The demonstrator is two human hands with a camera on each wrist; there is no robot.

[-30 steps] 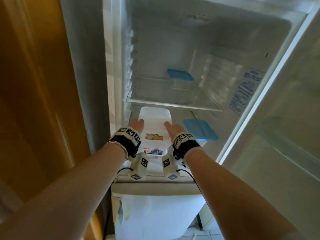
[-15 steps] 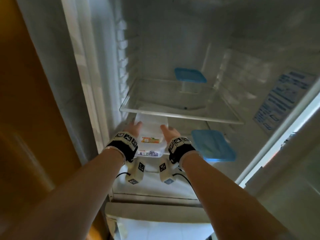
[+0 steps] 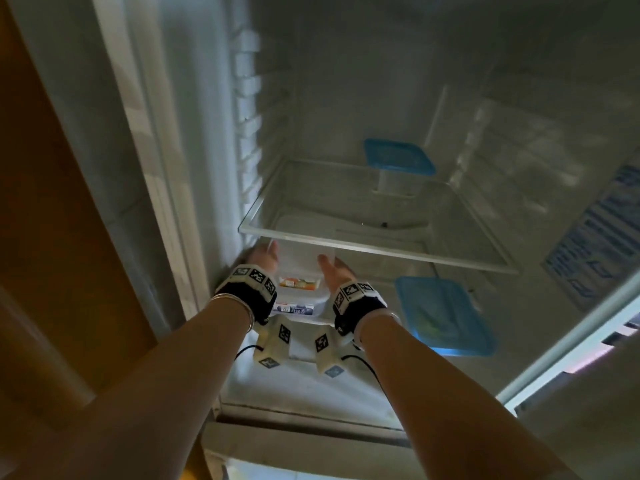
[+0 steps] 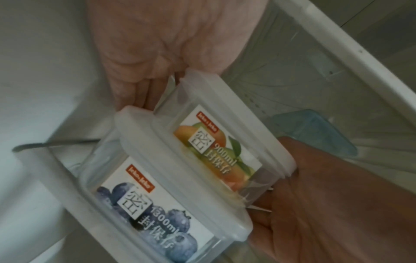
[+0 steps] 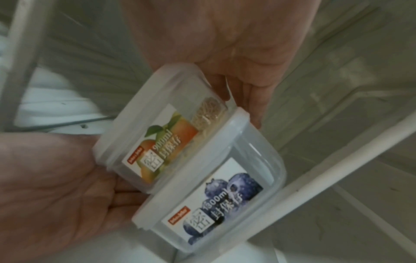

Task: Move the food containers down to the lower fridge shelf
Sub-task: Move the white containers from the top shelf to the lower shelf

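Observation:
Two clear food containers with white lids stand stacked on the lower fridge shelf, under the glass shelf [image 3: 381,249]. The upper one has an orange-fruit label [image 3: 298,282] [image 4: 216,147] [image 5: 162,142]; the lower one has a blueberry label [image 3: 294,308] [image 4: 153,210] [image 5: 220,195]. My left hand [image 3: 261,258] [image 4: 171,44] lies flat against the stack's left side. The right hand [image 3: 334,271] [image 5: 236,44] lies flat against its right side. Fingers run straight along the walls, thumbs up near the top lid.
A blue-lidded container [image 3: 440,313] sits on the lower shelf right of the stack. Another blue-lidded container [image 3: 398,157] stands at the back of the glass shelf. The fridge's left wall is close beside my left hand. A wooden panel [image 3: 52,237] is at the left.
Both hands have slid the stack further back under the glass shelf. The head view has come closer and tilted up into the fridge.

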